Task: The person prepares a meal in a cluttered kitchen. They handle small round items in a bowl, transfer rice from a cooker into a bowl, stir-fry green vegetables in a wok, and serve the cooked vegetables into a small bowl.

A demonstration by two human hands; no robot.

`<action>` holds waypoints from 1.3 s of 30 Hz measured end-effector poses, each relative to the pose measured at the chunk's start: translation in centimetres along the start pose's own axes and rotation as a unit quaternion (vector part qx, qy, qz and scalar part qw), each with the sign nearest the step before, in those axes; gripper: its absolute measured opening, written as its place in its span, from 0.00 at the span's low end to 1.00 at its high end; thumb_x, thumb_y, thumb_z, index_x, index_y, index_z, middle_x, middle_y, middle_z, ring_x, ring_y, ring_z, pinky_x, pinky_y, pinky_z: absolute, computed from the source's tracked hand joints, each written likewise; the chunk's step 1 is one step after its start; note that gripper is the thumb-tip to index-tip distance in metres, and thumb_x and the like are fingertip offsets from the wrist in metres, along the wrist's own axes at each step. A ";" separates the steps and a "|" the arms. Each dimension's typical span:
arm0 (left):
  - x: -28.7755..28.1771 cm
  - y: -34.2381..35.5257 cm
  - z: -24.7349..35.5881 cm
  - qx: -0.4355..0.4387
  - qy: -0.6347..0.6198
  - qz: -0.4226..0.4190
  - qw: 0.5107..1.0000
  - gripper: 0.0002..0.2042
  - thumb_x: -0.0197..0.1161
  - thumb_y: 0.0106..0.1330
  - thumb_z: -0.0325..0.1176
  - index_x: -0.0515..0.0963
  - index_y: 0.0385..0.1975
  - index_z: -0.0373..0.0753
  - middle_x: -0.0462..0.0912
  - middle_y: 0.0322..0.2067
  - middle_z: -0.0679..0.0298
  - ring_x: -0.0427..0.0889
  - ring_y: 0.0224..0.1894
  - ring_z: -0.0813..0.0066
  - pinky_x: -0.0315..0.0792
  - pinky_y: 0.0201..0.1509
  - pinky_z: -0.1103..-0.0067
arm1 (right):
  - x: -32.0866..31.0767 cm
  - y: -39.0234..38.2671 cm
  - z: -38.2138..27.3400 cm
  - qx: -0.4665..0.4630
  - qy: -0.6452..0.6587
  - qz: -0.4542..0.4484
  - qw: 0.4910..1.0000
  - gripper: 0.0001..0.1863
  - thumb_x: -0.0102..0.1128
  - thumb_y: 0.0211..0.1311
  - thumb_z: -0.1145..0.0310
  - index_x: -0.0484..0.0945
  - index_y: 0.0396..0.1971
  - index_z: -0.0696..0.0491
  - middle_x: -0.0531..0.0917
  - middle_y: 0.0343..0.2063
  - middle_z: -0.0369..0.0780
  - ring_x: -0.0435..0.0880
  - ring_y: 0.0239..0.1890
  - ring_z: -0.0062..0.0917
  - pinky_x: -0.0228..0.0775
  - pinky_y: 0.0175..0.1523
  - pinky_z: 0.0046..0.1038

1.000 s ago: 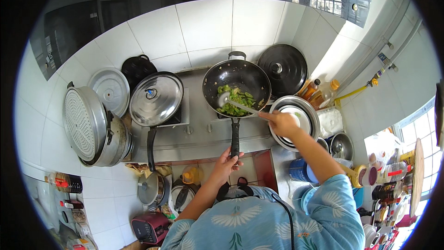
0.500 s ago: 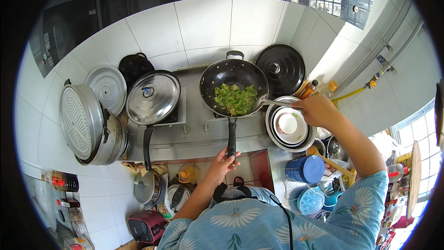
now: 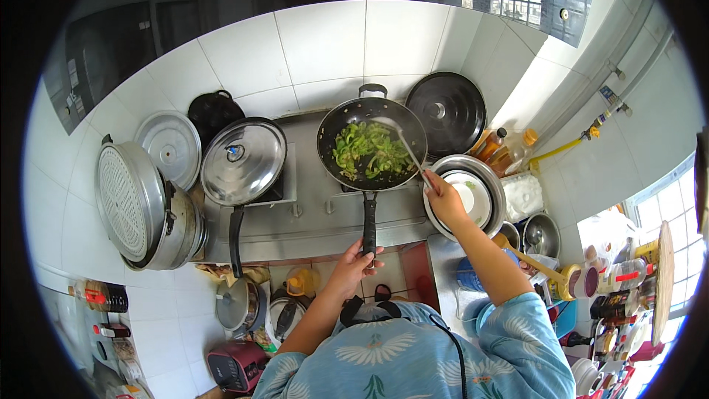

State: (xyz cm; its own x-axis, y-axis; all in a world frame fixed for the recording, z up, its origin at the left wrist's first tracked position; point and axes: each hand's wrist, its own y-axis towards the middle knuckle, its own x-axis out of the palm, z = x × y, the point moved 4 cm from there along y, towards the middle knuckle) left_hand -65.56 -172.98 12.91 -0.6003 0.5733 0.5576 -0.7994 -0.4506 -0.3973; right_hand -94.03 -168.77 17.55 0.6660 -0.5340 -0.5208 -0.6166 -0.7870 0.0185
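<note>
1. Wok: the black wok (image 3: 346, 117) sits on the stove at the centre of the frame, holding cut green food (image 3: 369, 149) spread over its base and toward its right side.
2. Spillage (judged): pieces could ride over the wok's rim if the metal ladle (image 3: 405, 145), whose blurred head lies at the upper right inside the wok, were swept too hard.
3. Tipping (judged): the wok could swing or tilt if the left hand (image 3: 355, 266) slackened, since it holds only the far end of the wok handle (image 3: 370, 218).
4. Knocking (judged): the nested bowls (image 3: 501, 199), right of centre, could be struck by a low elbow or wrist, because the right arm passes above them.
5. Left grip: the fingers curl around the handle's end, thumb uppermost, leaving little gap.
6. Right grip: the right hand (image 3: 446, 199) closes around the upper end of the ladle's shaft; exact finger placement beneath cannot be told.
</note>
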 end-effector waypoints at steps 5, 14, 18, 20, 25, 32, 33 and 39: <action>-0.1 0.0 0.6 -0.014 0.022 0.004 1.000 0.25 0.53 0.70 0.29 0.58 0.66 0.43 0.77 0.54 0.60 0.81 0.42 0.74 0.73 0.40 0.81 | 5.0 2.1 -1.2 0.341 0.408 -0.065 0.845 0.25 0.50 0.68 0.70 0.64 0.63 0.37 0.68 0.21 0.33 0.59 0.15 0.16 0.48 0.17 0.19; -0.4 -0.2 0.5 -0.007 0.016 0.010 1.000 0.25 0.54 0.70 0.29 0.59 0.66 0.43 0.77 0.54 0.59 0.81 0.42 0.75 0.73 0.39 0.82 | -0.9 -1.7 -5.3 -0.063 -0.137 -0.142 0.978 0.25 0.55 0.58 0.73 0.73 0.58 0.46 0.84 0.43 0.44 0.83 0.44 0.28 0.71 0.51 0.27; 0.2 0.0 0.3 -0.006 0.016 0.007 1.000 0.24 0.54 0.70 0.29 0.60 0.65 0.44 0.76 0.55 0.59 0.81 0.41 0.76 0.73 0.40 0.83 | -7.6 -4.5 -6.4 -0.022 -0.112 -0.201 0.973 0.24 0.56 0.56 0.72 0.75 0.56 0.43 0.83 0.43 0.44 0.82 0.45 0.34 0.71 0.52 0.29; 0.2 0.1 0.2 -0.008 0.022 0.009 1.000 0.24 0.54 0.70 0.29 0.61 0.65 0.44 0.76 0.55 0.58 0.80 0.41 0.77 0.73 0.40 0.83 | -8.0 -5.0 -6.0 0.013 -0.123 -0.239 0.963 0.24 0.57 0.56 0.71 0.76 0.55 0.44 0.83 0.43 0.44 0.82 0.45 0.36 0.71 0.52 0.33; 0.4 0.1 0.5 -0.007 0.038 0.007 0.999 0.23 0.53 0.70 0.29 0.61 0.65 0.45 0.76 0.55 0.58 0.80 0.41 0.77 0.73 0.39 0.83 | -0.3 -1.9 -1.7 -0.034 -0.117 -0.171 0.978 0.24 0.56 0.58 0.68 0.74 0.57 0.43 0.82 0.45 0.44 0.82 0.46 0.40 0.72 0.51 0.35; -0.1 -0.4 0.7 -0.011 0.045 0.035 0.998 0.25 0.53 0.70 0.29 0.59 0.67 0.44 0.77 0.54 0.60 0.80 0.42 0.76 0.71 0.41 0.83 | 5.1 -1.2 -6.3 -0.174 -0.369 -0.068 0.910 0.30 0.56 0.55 0.72 0.68 0.60 0.36 0.78 0.33 0.43 0.84 0.31 0.36 0.77 0.34 0.35; 0.1 -0.2 0.6 -0.010 0.045 0.027 0.999 0.25 0.53 0.70 0.30 0.59 0.67 0.44 0.77 0.54 0.60 0.80 0.42 0.76 0.71 0.41 0.83 | 5.1 -0.3 -6.5 -0.194 -0.403 -0.061 0.892 0.28 0.55 0.57 0.72 0.69 0.59 0.38 0.78 0.34 0.43 0.84 0.32 0.36 0.77 0.34 0.35; 0.3 0.0 0.6 -0.006 0.044 0.017 0.999 0.25 0.54 0.70 0.30 0.59 0.67 0.43 0.77 0.54 0.59 0.81 0.42 0.77 0.72 0.40 0.83 | 2.7 5.3 -6.5 -0.102 -0.443 -0.082 0.887 0.23 0.53 0.58 0.71 0.72 0.56 0.45 0.81 0.36 0.44 0.84 0.37 0.38 0.77 0.40 0.36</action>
State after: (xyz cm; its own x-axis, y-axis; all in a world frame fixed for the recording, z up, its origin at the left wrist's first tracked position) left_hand -65.70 -173.22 13.52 -0.6270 0.6156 0.4774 -0.7780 -0.4629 -0.4249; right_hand -92.74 -176.38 21.73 0.0934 -0.0256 -0.9953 -0.3934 -0.9193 -0.0132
